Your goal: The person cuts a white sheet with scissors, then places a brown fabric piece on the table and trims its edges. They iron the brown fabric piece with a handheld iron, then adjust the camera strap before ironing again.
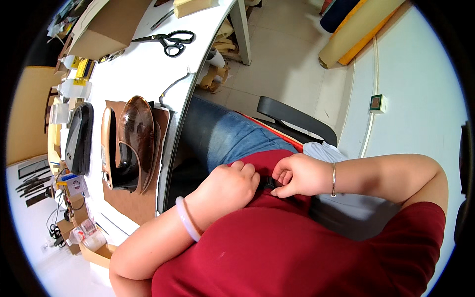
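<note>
At the front of my red shirt (pixel 277 232), my two hands meet at waist height around a small black piece (pixel 267 183) that looks like a strap or buckle. My left hand (pixel 232 183), with a pale purple bangle on its wrist, has its fingers curled against the left side of that piece. From the right, my right hand (pixel 303 175) pinches at its other side with thumb and bent fingers; a thin metal bracelet circles that wrist. The fingers partly hide the black piece, so its exact kind does not show.
Left of me stands a white table (pixel 118 69) with black-handled scissors (pixel 175 42), a cardboard box (pixel 106 37), a black case (pixel 79 138) and a glossy brown object (pixel 136 123) on a brown sheet (pixel 126 205). A black chair armrest (pixel 297 119) and rolled material (pixel 356 34) lie beyond.
</note>
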Motion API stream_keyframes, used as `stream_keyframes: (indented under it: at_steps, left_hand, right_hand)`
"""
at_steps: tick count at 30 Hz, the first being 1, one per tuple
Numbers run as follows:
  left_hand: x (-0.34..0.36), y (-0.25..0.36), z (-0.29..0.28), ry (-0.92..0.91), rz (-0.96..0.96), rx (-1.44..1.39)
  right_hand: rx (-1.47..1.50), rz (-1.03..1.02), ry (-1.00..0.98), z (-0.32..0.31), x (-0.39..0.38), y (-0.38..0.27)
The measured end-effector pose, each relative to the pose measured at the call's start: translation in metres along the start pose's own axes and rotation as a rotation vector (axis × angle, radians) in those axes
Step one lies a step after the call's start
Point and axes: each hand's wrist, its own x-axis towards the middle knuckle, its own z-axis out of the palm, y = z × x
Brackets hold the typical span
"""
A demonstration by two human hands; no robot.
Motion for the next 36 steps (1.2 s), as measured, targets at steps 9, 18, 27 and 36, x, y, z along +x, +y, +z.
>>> stream_keyframes:
  at_steps: [9,18,27,36]
  left_hand:
    - [0.017,0.001,0.009,-0.111,0.08,0.14]
    - [-0.009,-0.001,0.002,-0.046,-0.054,-0.033]
    - [-0.035,-0.003,0.006,-0.046,-0.207,-0.015]
    - [-0.003,-0.003,0.006,-0.038,-0.05,-0.02]
  right_hand:
    - [-0.087,0.003,-0.054,-0.002,-0.003,-0.013]
    - [-0.17,-0.208,0.041,0.004,0.003,-0.01]
    - [-0.156,-0.111,0.034,0.004,0.0,-0.014]
    - [-0.11,-0.08,0.071,-0.004,-0.007,-0.006]
